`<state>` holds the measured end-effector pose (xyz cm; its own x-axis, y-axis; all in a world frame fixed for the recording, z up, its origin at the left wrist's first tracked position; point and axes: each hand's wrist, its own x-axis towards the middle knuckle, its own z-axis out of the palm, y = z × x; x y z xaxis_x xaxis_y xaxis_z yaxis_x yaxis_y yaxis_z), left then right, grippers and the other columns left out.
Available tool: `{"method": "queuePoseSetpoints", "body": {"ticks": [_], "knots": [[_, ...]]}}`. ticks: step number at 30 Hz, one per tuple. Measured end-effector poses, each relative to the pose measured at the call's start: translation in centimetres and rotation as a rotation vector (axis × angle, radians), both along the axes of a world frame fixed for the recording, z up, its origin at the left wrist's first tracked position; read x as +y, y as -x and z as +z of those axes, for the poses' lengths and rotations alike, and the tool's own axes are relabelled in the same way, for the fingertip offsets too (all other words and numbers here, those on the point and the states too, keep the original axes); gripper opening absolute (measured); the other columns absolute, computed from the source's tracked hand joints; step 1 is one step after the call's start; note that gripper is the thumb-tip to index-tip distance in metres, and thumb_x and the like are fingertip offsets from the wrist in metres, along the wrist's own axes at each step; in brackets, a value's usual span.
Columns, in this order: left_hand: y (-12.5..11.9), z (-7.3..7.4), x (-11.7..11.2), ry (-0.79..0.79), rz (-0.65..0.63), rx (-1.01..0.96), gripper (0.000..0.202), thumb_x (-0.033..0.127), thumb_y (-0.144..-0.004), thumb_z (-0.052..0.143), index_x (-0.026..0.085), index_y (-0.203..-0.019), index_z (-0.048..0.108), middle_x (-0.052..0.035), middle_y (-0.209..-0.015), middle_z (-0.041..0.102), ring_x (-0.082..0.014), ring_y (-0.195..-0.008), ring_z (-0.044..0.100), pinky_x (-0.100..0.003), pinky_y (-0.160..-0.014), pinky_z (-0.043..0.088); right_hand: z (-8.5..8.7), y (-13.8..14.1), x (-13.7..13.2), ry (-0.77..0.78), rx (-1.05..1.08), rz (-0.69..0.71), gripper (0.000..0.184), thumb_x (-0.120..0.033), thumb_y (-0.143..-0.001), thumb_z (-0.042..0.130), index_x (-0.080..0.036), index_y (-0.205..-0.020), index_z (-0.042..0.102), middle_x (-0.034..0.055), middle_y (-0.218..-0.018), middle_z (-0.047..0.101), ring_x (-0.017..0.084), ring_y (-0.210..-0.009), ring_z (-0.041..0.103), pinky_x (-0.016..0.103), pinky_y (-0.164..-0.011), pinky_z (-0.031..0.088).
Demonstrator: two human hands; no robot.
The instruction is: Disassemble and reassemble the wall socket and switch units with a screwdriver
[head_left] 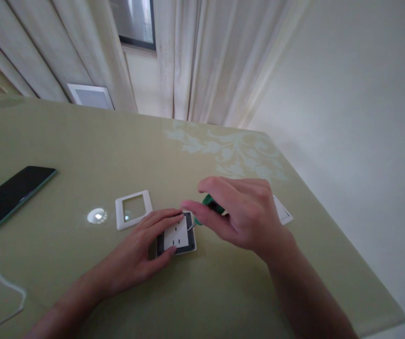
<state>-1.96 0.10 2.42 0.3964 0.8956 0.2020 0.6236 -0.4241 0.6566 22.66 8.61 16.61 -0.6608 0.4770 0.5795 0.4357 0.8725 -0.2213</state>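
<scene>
A person's two bare hands work over a pale green desk. The left hand is partly spread, holding a slotted wall-socket panel between thumb at the near edge and fingers along the far edge; this braced grip probably stops it sliding or twisting on the smooth surface. The panel lies flat, slotted face up, in front of the person, where both hands reach it easily. The right hand is curled closed around a green-handled screwdriver, its shaft slanting down to the panel's right side, apparently so the tip can bear on that edge; exact contact is too small to tell. A white square frame lies just beyond the left hand, seemingly set aside within reach. A white plate is partly hidden behind the right hand, and a smartphone rests well apart, at far left, away from the work
</scene>
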Motion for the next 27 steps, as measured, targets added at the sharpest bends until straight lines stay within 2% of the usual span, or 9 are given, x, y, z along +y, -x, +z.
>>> {"method": "queuePoseSetpoints", "body": {"ticks": [5,8,12,14,16,19,21,24,27], "knots": [[0.0,-0.1,0.0,0.006,-0.006,-0.002,0.062,0.034,-0.107,0.065,0.038,-0.165,0.043,-0.0059,-0.17,0.049,-0.0326,-0.153,0.052,-0.056,-0.128,0.047,0.6,-0.6,0.1,0.177,-0.066,0.144,0.038,-0.026,-0.108,0.056,-0.012,-0.144,0.061,0.011,-0.134,0.077,0.02,-0.115,0.075,0.031,-0.097,0.056],[0.0,0.0,0.1,-0.008,-0.004,-0.003,0.063,0.034,-0.106,0.065,0.039,-0.165,0.043,-0.0053,-0.17,0.05,-0.0334,-0.154,0.051,-0.057,-0.128,0.047,0.0,-0.3,0.3,0.053,-0.042,0.121,0.029,-0.031,-0.111,0.062,-0.015,-0.135,0.067,0.0054,-0.114,0.082,0.016,-0.096,0.077,0.027,-0.084,0.055],[-0.1,0.1,0.1,-0.001,-0.011,-0.02,0.061,0.034,-0.105,0.066,0.039,-0.163,0.046,-0.0047,-0.166,0.055,-0.0331,-0.146,0.059,-0.058,-0.125,0.051,-0.8,0.4,0.2,-0.261,0.028,0.02,0.019,-0.036,-0.101,0.077,-0.019,-0.093,0.072,-0.0032,-0.068,0.067,0.014,-0.059,0.061,0.031,-0.058,0.041],[-0.1,0.0,0.1,-0.001,-0.013,-0.033,0.06,0.033,-0.105,0.067,0.039,-0.162,0.047,-0.0047,-0.167,0.054,-0.0335,-0.147,0.057,-0.057,-0.125,0.051,-0.5,0.5,-0.1,-0.22,0.026,0.026,0.02,-0.035,-0.1,0.076,-0.02,-0.088,0.069,-0.0014,-0.071,0.068,0.016,-0.064,0.064,0.032,-0.061,0.045],[-0.1,-0.1,0.1,-0.003,-0.012,-0.034,0.063,0.033,-0.105,0.067,0.04,-0.163,0.044,-0.0051,-0.168,0.052,-0.0336,-0.15,0.055,-0.058,-0.126,0.05,0.1,0.4,-0.2,-0.028,0.0,0.121,0.017,-0.03,-0.105,0.063,-0.017,-0.111,0.071,0.0062,-0.1,0.079,0.02,-0.089,0.073,0.033,-0.078,0.055],[0.0,-0.2,0.1,-0.01,-0.01,-0.015,0.068,0.031,-0.105,0.066,0.041,-0.166,0.04,-0.0054,-0.169,0.05,-0.0329,-0.151,0.054,-0.059,-0.127,0.048,0.3,0.2,-0.1,0.17,-0.033,0.241,0.039,-0.02,-0.109,0.05,-0.014,-0.146,0.06,0.011,-0.135,0.076,0.019,-0.115,0.073,0.032,-0.096,0.058],[0.0,-0.2,0.2,-0.006,-0.012,0.001,0.068,0.032,-0.105,0.066,0.041,-0.167,0.038,-0.0049,-0.17,0.05,-0.0324,-0.153,0.052,-0.059,-0.128,0.047,-0.1,0.2,0.1,0.038,-0.008,0.141,0.028,-0.023,-0.108,0.059,-0.017,-0.134,0.068,0.0051,-0.112,0.081,0.016,-0.092,0.075,0.028,-0.08,0.056],[-0.1,-0.1,0.1,0.005,-0.006,0.007,0.067,0.033,-0.106,0.065,0.041,-0.167,0.038,-0.0045,-0.17,0.05,-0.0309,-0.154,0.05,-0.057,-0.128,0.047,-0.5,0.0,0.4,-0.22,0.036,-0.046,0.015,-0.035,-0.099,0.075,-0.02,-0.097,0.073,-0.0018,-0.072,0.072,0.013,-0.059,0.062,0.029,-0.06,0.046],[-0.1,0.1,0.0,0.026,-0.012,-0.009,0.063,0.032,-0.107,0.063,0.039,-0.166,0.041,-0.0053,-0.17,0.049,-0.0301,-0.154,0.051,-0.056,-0.129,0.046,0.1,-0.4,0.3,-0.017,-0.049,0.023,0.026,-0.03,-0.101,0.064,-0.015,-0.12,0.072,0.0068,-0.098,0.08,0.02,-0.082,0.073,0.032,-0.075,0.055]]}}
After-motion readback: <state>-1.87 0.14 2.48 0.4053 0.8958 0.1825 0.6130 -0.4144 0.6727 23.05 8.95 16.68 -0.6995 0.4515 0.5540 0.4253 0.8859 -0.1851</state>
